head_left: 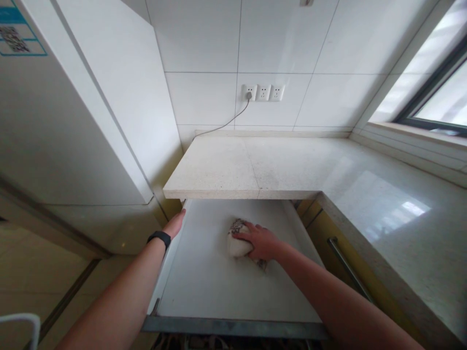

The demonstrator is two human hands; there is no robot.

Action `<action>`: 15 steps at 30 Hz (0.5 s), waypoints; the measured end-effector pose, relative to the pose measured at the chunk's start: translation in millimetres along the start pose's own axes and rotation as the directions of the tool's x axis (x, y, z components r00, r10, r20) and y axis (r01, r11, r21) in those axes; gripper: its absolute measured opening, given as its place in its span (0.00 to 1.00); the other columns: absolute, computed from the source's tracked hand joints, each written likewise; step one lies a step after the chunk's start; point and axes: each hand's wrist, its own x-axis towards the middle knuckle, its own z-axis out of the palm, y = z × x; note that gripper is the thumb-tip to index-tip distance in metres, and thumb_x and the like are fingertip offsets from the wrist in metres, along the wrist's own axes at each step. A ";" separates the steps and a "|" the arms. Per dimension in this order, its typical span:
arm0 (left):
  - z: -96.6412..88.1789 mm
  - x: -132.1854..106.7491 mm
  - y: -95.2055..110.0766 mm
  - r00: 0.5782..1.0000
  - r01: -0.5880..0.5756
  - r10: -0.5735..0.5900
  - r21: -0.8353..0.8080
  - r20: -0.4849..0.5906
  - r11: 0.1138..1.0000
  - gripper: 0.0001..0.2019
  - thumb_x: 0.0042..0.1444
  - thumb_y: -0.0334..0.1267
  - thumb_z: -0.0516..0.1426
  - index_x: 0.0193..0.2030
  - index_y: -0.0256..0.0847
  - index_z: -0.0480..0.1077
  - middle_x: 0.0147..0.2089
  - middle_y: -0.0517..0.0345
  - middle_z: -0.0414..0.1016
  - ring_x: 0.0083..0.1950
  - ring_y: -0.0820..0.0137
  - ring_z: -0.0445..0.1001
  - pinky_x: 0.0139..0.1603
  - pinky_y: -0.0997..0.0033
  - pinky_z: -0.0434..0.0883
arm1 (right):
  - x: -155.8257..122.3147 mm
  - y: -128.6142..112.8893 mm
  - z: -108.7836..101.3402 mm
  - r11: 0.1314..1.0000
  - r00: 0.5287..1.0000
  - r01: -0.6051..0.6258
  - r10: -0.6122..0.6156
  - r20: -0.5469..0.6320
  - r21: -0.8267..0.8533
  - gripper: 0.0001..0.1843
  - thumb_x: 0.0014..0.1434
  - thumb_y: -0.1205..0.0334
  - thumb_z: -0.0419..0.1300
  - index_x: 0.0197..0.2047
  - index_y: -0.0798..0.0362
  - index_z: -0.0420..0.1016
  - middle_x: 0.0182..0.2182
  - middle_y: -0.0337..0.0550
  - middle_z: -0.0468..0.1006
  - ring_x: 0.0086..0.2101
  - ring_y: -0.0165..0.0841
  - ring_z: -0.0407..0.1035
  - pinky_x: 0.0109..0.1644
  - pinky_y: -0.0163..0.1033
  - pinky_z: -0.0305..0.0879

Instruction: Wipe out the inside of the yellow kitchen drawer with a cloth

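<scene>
My right hand (260, 241) presses a bunched white cloth with a dark pattern (237, 243) onto the white bottom of a pulled-out drawer (219, 282), fingers curled over the cloth. My left hand (175, 223) rests against the drawer's left rim, fingers stretched out and together, holding nothing. A black band (159, 238) sits on the left wrist.
A pale stone countertop (255, 165) overhangs the drawer's back and runs along the right side under a window (438, 102). A white fridge side (91, 121) stands at left. A wall socket (263, 92) has a grey cord plugged in. A cabinet handle (346, 272) is at the right.
</scene>
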 end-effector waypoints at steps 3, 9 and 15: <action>-1.1 1.0 0.7 0.999 0.026 -0.024 -0.036 0.034 0.999 0.39 0.64 0.62 0.40 0.63 0.33 0.71 0.65 0.45 0.68 0.71 0.59 0.61 0.72 0.64 0.57 | 0.7 25.2 2.0 0.966 0.959 -0.258 0.258 -0.115 0.013 0.44 0.52 0.50 0.62 0.71 0.25 0.55 0.69 0.50 0.51 0.55 0.56 0.64 0.54 0.57 0.62; -0.9 1.2 0.8 0.998 0.046 -0.041 -0.082 0.051 0.996 0.38 0.64 0.62 0.41 0.63 0.33 0.70 0.65 0.46 0.69 0.71 0.61 0.61 0.72 0.65 0.57 | -10.3 4.4 2.1 1.000 0.999 -0.027 0.027 0.026 0.010 0.47 0.49 0.47 0.66 0.71 0.25 0.57 0.71 0.48 0.46 0.58 0.56 0.61 0.58 0.58 0.59; 0.1 2.2 -3.5 0.998 0.044 -0.040 -0.090 0.043 0.995 0.39 0.63 0.63 0.41 0.62 0.32 0.72 0.66 0.45 0.68 0.72 0.61 0.60 0.72 0.66 0.56 | -4.0 -22.4 -0.5 0.964 0.960 0.234 -0.250 0.128 0.125 0.45 0.46 0.44 0.68 0.68 0.24 0.61 0.72 0.42 0.43 0.62 0.53 0.57 0.62 0.56 0.57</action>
